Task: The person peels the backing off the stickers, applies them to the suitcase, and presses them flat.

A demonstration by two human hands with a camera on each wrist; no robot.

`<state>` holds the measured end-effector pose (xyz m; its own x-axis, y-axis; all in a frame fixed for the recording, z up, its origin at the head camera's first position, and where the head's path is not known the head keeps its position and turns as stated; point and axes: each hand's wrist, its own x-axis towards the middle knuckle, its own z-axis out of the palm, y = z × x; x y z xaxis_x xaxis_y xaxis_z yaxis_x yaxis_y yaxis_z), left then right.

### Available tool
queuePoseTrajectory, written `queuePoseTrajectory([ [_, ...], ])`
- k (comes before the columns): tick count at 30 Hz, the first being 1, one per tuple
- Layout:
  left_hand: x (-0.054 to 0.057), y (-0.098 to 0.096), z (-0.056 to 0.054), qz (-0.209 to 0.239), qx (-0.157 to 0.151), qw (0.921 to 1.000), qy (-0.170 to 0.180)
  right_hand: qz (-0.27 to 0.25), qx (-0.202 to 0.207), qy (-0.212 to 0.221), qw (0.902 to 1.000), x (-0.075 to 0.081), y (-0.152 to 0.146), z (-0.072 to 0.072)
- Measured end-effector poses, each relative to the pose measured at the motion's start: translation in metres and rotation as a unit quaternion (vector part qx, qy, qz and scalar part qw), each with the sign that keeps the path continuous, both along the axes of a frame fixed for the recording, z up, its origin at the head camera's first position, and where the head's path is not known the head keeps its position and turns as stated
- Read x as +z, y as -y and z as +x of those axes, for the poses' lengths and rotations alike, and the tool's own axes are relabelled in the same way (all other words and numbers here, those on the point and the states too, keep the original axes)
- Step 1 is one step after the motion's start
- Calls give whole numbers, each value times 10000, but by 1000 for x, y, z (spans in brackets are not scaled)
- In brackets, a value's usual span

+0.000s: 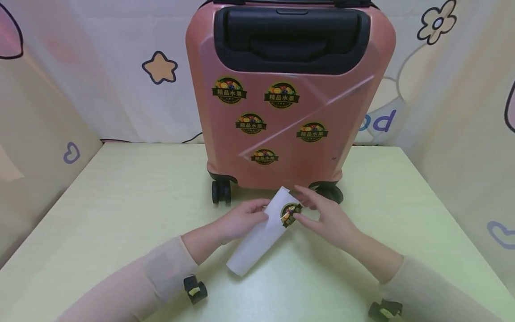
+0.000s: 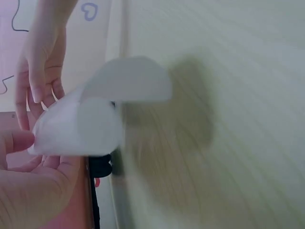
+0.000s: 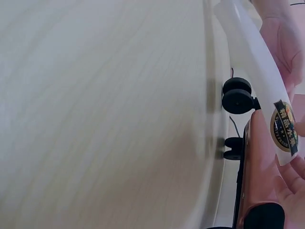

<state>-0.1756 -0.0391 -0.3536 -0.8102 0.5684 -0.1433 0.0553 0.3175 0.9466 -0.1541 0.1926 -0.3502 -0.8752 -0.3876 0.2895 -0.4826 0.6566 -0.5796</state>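
A white sheet of sticker backing (image 1: 261,237), curled into a loose roll, slants above the table. My left hand (image 1: 244,219) grips its left edge, thumb in front; its fingers show behind the sheet in the left wrist view. Near the sheet's upper end is a round black-and-gold fruit sticker (image 1: 289,214), also facing the camera in the right wrist view. My right hand (image 1: 331,219) is at that end, its thumb tip touching the sticker's edge. Its other fingers (image 2: 24,102) stretch loosely past the sheet's end, apart from the thumb.
A pink suitcase (image 1: 289,165) with a black handle recess (image 1: 293,40) stands upright on black wheels (image 1: 221,191) behind the hands. Several matching stickers (image 1: 281,95) are on its front. It stands on a pale wooden table (image 1: 120,201), with printed curtains (image 1: 132,27) behind.
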Motion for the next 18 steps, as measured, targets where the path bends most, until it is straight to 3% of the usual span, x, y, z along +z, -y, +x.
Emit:
queuePoseTrajectory([
  [5,-1,-4,1,266,-45,9990,358,-64,-96,-24,9999,0,3,0],
  [12,-4,-10,3,299,-18,9983,505,-244,-237,-197,9992,2,6,0],
  [15,-6,-10,4,412,202,9971,606,-275,-301,-604,9973,2,6,3],
  [18,-8,-11,3,564,468,9939,827,-223,-115,-1452,9891,-1,7,4],
])
